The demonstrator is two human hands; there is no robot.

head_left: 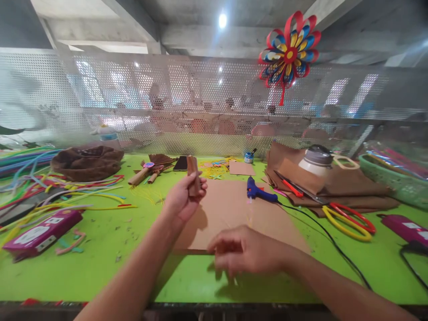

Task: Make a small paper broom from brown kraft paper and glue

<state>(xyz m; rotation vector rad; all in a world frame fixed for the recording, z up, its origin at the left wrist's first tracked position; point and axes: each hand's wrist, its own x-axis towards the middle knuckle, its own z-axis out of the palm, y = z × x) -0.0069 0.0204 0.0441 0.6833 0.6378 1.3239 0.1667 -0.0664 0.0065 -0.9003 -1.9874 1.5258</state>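
My left hand [182, 198] is raised over the green table [100, 267], its fingers closed round a brown roll of paper [193, 176] held upright. My right hand [245, 249] hovers low near the front edge of a flat brown cardboard sheet [230, 209]. Its fingers are curled and blurred by motion, and a thin brown strip [192, 251] shows at its fingertips along the sheet's front edge; whether it grips the strip is unclear. A blue glue gun [257, 191] lies on the sheet's far right corner, its black cord [331, 240] trailing right.
Coloured pipe cleaners [50, 187] and a pink box [42, 234] lie at the left. Brown fabric [87, 162] is behind them. At the right are folded brown paper [334, 187], a glue bottle [316, 160], scissors [347, 216] and a green basket [397, 178]. A paper flower [289, 53] hangs on the mesh screen.
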